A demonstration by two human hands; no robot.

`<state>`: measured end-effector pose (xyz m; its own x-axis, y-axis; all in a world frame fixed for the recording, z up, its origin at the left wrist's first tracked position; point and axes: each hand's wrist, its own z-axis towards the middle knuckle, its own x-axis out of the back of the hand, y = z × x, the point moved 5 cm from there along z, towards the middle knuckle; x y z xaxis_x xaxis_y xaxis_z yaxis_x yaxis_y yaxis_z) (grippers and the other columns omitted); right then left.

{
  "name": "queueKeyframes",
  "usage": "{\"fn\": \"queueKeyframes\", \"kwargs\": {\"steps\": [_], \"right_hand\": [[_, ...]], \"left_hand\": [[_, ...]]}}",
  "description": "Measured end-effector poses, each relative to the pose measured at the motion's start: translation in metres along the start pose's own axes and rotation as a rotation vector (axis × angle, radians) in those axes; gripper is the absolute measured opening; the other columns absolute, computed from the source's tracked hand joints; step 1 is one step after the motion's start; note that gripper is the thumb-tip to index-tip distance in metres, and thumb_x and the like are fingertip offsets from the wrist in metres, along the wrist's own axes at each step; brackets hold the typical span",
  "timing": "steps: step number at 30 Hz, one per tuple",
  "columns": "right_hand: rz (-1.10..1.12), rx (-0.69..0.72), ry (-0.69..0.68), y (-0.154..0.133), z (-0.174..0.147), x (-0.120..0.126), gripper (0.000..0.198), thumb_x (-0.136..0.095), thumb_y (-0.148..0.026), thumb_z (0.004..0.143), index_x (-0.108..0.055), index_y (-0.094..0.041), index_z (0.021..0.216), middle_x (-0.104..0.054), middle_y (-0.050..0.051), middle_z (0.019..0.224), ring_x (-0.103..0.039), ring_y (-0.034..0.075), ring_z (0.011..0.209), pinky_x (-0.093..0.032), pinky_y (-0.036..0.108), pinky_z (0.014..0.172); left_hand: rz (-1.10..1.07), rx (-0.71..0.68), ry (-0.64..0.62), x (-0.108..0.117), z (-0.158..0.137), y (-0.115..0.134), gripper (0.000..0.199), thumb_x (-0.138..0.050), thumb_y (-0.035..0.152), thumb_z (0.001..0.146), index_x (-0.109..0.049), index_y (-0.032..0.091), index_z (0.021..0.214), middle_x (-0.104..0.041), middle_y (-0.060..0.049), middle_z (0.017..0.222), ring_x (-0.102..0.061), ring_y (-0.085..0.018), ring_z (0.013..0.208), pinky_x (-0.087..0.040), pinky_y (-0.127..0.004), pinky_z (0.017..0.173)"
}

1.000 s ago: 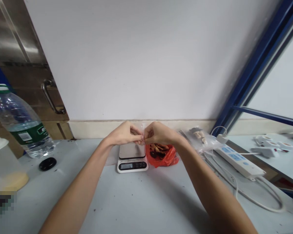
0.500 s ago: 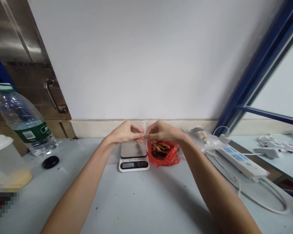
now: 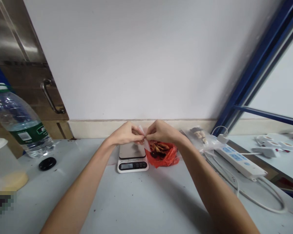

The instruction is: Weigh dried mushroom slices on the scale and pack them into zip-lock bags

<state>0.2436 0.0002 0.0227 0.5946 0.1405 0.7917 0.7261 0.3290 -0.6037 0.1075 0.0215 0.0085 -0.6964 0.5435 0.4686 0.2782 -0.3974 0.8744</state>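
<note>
My left hand (image 3: 127, 134) and my right hand (image 3: 159, 132) meet above the table, fingertips pinched together on a small clear plastic bag (image 3: 147, 146). Much of that bag is hidden behind the fingers. Below my left hand stands a white kitchen scale (image 3: 132, 166) with a grey plate and a lit display, its digits hard to read. Right beside the scale, under my right hand, lies an open red plastic bag (image 3: 170, 158) holding dried brown pieces (image 3: 160, 149).
At the left stand a water bottle (image 3: 30, 133), a plastic tub with yellowish contents (image 3: 2, 162) and a black round lid (image 3: 47, 163). To the right are a clear bag with pale pieces (image 3: 203, 138) and a power strip (image 3: 241, 161) with looping cables. A wall rises behind.
The clear plastic bag between my fingertips has tilted, its top edge leaning left. Both hands keep their pinch. The view has shifted slightly, and the scale's display shows more plainly.
</note>
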Motion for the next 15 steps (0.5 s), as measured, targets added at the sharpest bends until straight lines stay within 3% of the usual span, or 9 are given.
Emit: {"fn": "queueKeyframes", "kwargs": {"steps": [5, 11, 15], "right_hand": [[0.032, -0.019, -0.025, -0.0008, -0.0014, 0.0026, 0.013, -0.056, -0.020, 0.065, -0.066, -0.017, 0.057, -0.057, -0.002, 0.053, -0.048, 0.011, 0.055, -0.036, 0.024, 0.052], [0.299, -0.070, -0.129, 0.0000, -0.0028, 0.0000, 0.011, -0.058, -0.018, 0.066, -0.067, -0.017, 0.059, -0.069, 0.002, 0.059, -0.067, 0.018, 0.062, -0.052, 0.027, 0.063], [0.207, -0.094, -0.055, 0.0029, -0.0015, 0.0036, 0.015, -0.057, -0.013, 0.067, -0.066, -0.017, 0.056, -0.067, 0.000, 0.055, -0.066, 0.017, 0.060, -0.051, 0.026, 0.060]], "left_hand": [[-0.007, -0.016, 0.014, -0.0004, 0.0004, 0.0007, 0.007, -0.069, 0.015, 0.073, -0.076, 0.015, 0.071, -0.072, -0.002, 0.064, -0.066, -0.012, 0.061, -0.055, -0.022, 0.063], [0.026, -0.012, 0.018, 0.0006, -0.0007, 0.0041, 0.009, -0.069, 0.019, 0.076, -0.076, 0.014, 0.075, -0.074, -0.003, 0.067, -0.067, -0.013, 0.062, -0.056, -0.024, 0.066], [0.049, -0.002, 0.042, 0.0029, -0.0002, 0.0031, 0.006, -0.069, 0.017, 0.071, -0.074, 0.015, 0.072, -0.073, -0.002, 0.064, -0.069, -0.015, 0.062, -0.055, -0.024, 0.063]]}}
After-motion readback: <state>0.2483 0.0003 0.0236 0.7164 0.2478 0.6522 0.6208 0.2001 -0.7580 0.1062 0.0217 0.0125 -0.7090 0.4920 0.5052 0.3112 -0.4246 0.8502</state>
